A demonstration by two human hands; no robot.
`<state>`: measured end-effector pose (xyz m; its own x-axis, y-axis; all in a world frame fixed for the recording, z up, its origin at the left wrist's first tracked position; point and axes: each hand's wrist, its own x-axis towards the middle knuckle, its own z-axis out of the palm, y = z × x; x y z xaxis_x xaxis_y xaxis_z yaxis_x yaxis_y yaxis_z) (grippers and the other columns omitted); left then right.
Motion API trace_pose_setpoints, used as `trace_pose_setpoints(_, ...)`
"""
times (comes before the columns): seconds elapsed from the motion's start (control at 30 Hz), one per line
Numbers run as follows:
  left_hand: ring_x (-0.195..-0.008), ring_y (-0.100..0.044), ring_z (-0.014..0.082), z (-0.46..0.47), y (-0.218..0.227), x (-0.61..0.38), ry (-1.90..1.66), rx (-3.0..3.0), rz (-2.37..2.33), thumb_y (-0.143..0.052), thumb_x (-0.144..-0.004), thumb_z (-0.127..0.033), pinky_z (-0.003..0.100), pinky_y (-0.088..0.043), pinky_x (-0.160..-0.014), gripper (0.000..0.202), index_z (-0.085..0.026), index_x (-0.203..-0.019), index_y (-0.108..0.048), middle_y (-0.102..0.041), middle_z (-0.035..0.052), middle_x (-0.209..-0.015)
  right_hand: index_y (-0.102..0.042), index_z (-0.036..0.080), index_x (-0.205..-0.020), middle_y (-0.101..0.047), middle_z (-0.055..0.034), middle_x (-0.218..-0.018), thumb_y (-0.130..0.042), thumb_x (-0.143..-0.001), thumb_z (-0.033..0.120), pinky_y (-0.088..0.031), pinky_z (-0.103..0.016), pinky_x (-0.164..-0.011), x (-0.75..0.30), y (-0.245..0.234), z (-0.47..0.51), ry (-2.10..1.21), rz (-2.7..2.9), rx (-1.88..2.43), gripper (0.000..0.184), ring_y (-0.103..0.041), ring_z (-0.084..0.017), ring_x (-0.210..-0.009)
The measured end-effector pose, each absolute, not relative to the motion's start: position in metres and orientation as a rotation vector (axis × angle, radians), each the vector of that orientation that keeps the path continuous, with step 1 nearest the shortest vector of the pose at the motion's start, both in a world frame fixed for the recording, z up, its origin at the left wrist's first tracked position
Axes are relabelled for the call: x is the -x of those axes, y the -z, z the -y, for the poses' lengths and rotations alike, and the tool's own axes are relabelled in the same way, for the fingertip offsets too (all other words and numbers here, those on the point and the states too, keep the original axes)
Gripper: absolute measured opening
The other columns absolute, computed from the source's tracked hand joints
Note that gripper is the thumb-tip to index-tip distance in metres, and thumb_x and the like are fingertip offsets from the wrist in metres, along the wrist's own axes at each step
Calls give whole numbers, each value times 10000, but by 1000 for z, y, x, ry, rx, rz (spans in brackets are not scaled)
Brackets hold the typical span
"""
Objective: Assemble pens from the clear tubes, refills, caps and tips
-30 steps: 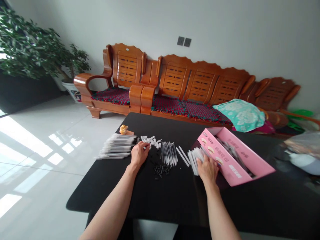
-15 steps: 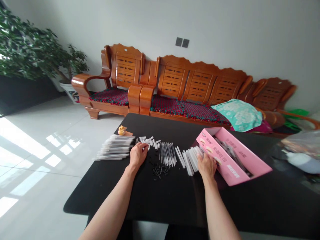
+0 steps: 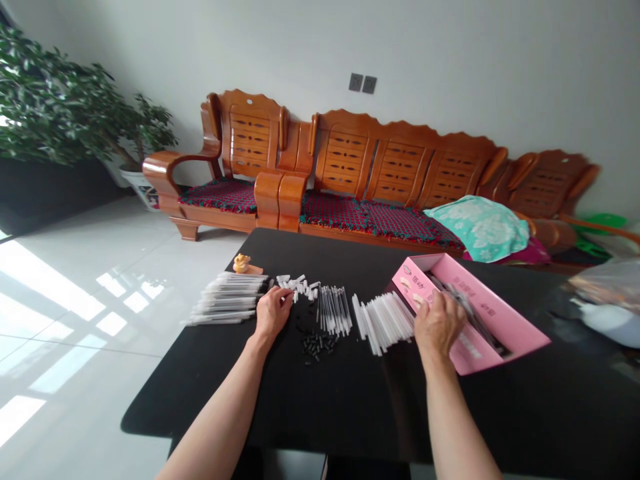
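My left hand (image 3: 273, 313) is closed in a pinch beside the small white caps (image 3: 301, 285); what its fingertips hold, if anything, is too small to make out. Assembled pens (image 3: 225, 297) lie in a row just left of it. Thin pen refills (image 3: 335, 310) are side by side to its right, with small black plugs (image 3: 319, 345) scattered nearer me. White pen barrels (image 3: 384, 320) form another row. Over the near wall of the pink box (image 3: 500, 313) is my right hand (image 3: 440, 325), its fingers bent and partly hidden. Dark slender pieces (image 3: 483, 323) lie inside the box.
A small yellow figurine (image 3: 242, 263) stands at the far left of the black table (image 3: 340, 407). Plastic bags (image 3: 607, 300) sit at the right end. Behind the table runs a wooden sofa (image 3: 345, 153) with a turquoise cloth (image 3: 480, 227) on it.
My right hand has moved right, away from the white barrels, and up over the pink box's near wall. My left hand stays pinched by the white caps, almost in place.
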<state>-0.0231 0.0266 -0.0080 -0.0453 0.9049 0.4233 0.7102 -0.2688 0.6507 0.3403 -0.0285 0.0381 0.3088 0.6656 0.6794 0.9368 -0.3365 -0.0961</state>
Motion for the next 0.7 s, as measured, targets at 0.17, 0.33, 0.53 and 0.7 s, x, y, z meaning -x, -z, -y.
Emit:
trace_pose_setpoints(0.17,-614,-559,104,-26,8,24,-1201,-1993,-1739,-555,-874,-268,212,-401,-634,198,-192,-864,-737,-668,29,-798,-670,64,-1079,-658,-222,-902,-386,-825,111,-364,-410,-757,-367,-48,22,711,1326,2335,384,-571,-330,-869)
trace_pose_setpoints(0.33,-598,-546,99,-27,9,24,-1209,-1993,-1749,-558,-872,-266,214,-389,-624,196,-187,-859,-737,-654,23,-772,-691,59,-1030,-683,-207,-853,-408,-787,82,-367,-376,-714,-360,-48,14,705,1368,2340,374,-598,-311,-804)
trace_pose_setpoints(0.53,-596,-548,104,-26,9,24,-1178,-1989,-1759,-544,-878,-280,219,-396,-632,216,-188,-868,-739,-657,29,-778,-683,61,-1032,-684,-203,-879,-389,-815,76,-364,-371,-734,-332,-53,9,670,1397,2313,365,-601,-301,-820)
trace_pose_setpoints(0.7,-610,-563,110,-26,10,25,-1191,-1987,-1757,-547,-872,-275,220,-404,-641,208,-192,-865,-737,-662,30,-787,-665,72,-1050,-670,-199,-902,-385,-834,86,-362,-388,-771,-313,-58,7,648,1390,2302,354,-589,-308,-865)
